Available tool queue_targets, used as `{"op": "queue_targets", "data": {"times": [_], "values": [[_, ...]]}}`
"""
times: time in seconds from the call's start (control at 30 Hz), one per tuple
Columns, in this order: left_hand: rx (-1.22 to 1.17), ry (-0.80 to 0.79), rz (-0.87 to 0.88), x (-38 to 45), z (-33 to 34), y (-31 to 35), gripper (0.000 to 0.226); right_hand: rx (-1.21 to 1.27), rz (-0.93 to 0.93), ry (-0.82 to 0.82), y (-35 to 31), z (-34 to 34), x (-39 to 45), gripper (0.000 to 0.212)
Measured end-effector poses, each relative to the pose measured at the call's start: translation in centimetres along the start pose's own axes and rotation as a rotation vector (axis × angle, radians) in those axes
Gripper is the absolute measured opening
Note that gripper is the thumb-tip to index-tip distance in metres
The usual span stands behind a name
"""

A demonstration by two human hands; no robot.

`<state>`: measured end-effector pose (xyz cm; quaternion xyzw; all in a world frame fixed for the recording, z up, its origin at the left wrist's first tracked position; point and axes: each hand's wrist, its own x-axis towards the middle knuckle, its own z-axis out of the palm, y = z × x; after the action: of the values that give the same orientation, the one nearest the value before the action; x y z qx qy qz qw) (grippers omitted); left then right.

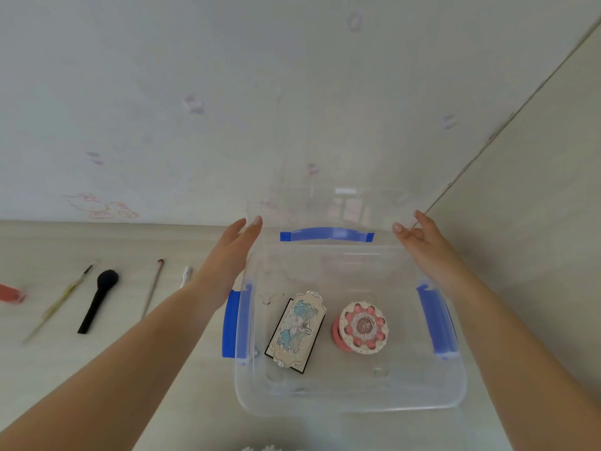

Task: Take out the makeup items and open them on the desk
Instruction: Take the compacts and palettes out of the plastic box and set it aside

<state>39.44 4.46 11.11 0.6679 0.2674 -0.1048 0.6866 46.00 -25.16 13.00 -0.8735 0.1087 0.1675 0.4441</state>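
Hands are lifting a clear lid (328, 209) off the clear box (351, 402), makeup untouched inside.

Left hand (227, 255) and right hand (426, 245) are each forming a grip on one side edge of the lid, fingers straight and spread rather than curled, pressing it between them. Below and between the two grips, the rectangular palette (296, 330) and the round compact (362, 327) are lying on the box floor, near each other but apart. Both are looking light, rigid and glossy, so probably slippery and easy to crack; pinching the palette by its long edges and the compact around its rim seems safest. Brushes (97, 301) are lying on the surface left of the left grip.
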Motion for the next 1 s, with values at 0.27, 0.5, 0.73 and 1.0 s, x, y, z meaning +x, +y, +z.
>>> {"op": "queue_targets", "data": {"times": [0.27, 0.5, 0.73, 1.0], "values": [[0.115, 0.020, -0.020, 1.9, 0.0, -0.2, 0.079, -0.065, 0.028, -0.044, -0.4, 0.5, 1.0, 0.076], [0.197, 0.051, 0.028, 1.0, 0.4, -0.1, 0.071, -0.073, -0.015, -0.016, -0.2, 0.6, 0.8, 0.075], [0.106, 0.178, 0.525, -4.0, 1.1, 1.7, 0.026, 0.019, -0.426, 0.243, -0.6, -0.5, -3.8, 0.049], [0.656, -0.337, 0.192, -6.2, 4.5, 0.4, 0.062, -0.211, -0.453, -0.198, 0.2, 1.6, -6.8, 0.040]]}}
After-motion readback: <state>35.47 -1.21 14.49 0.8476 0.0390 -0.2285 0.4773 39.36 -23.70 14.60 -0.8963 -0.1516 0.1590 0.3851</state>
